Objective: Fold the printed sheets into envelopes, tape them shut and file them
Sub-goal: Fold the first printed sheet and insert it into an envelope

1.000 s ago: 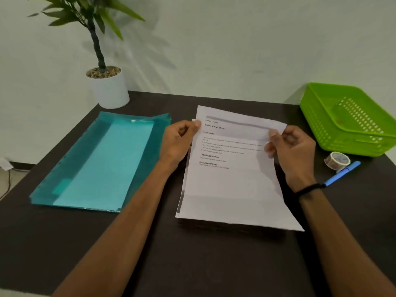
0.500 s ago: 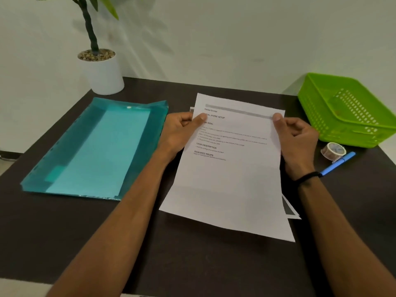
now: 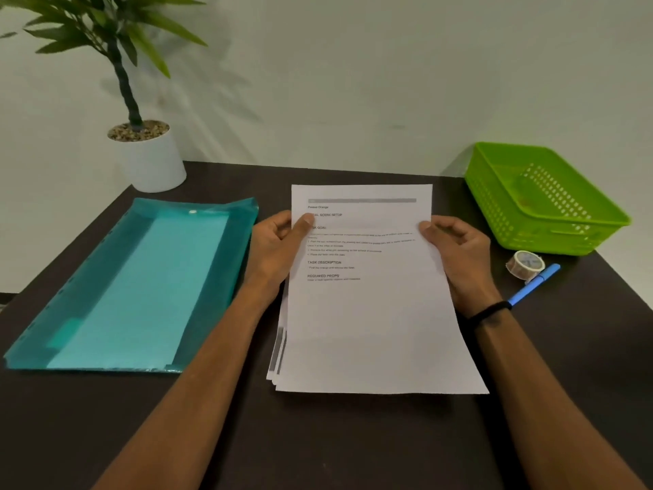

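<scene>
Printed sheets (image 3: 371, 313) are lying mid-table (image 3: 335, 436), upper edges pinched on both sides: left hand (image 3: 279, 247) thumb over the left margin, right hand (image 3: 456, 252) curling round the right margin. Lower sheets are peeking out at bottom left; their count is unclear. One teal folder (image 3: 123, 288), one green basket (image 3: 544, 203), one tape roll (image 3: 524, 265), one blue pen (image 3: 533, 284).

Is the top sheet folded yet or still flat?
Still flat: the top sheet shows its full printed face, uncreased, pinched by the left hand and right hand.
</scene>
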A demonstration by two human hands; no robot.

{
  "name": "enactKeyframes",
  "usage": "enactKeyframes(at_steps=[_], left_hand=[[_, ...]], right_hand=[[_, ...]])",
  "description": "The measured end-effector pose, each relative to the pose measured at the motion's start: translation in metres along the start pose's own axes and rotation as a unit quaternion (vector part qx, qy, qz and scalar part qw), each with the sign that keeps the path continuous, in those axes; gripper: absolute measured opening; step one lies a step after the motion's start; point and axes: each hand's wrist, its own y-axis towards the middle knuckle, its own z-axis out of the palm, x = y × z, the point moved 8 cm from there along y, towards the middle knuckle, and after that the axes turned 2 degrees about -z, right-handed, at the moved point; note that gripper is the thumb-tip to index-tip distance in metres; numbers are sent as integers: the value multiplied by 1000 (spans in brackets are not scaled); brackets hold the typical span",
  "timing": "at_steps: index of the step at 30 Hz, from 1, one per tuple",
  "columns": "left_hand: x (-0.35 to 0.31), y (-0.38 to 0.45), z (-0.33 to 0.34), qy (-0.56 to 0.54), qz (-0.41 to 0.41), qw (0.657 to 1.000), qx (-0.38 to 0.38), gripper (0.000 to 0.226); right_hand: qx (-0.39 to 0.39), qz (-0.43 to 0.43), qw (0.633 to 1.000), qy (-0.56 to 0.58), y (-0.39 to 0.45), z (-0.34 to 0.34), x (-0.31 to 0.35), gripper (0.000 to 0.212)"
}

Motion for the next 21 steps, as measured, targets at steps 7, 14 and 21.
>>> enactKeyframes(at_steps=[7,14,21], left_hand=[[11,5,-3,-63,-55,996,-1,15],[12,5,-3,-74,-49,996,17,16],[11,4,-5,-80,-54,995,20,27]], right_hand=[[42,37,998,17,-2,10,-2,23],[45,37,998,16,-2,11,1,12],[57,23,998,-3,-1,10,1,13]])
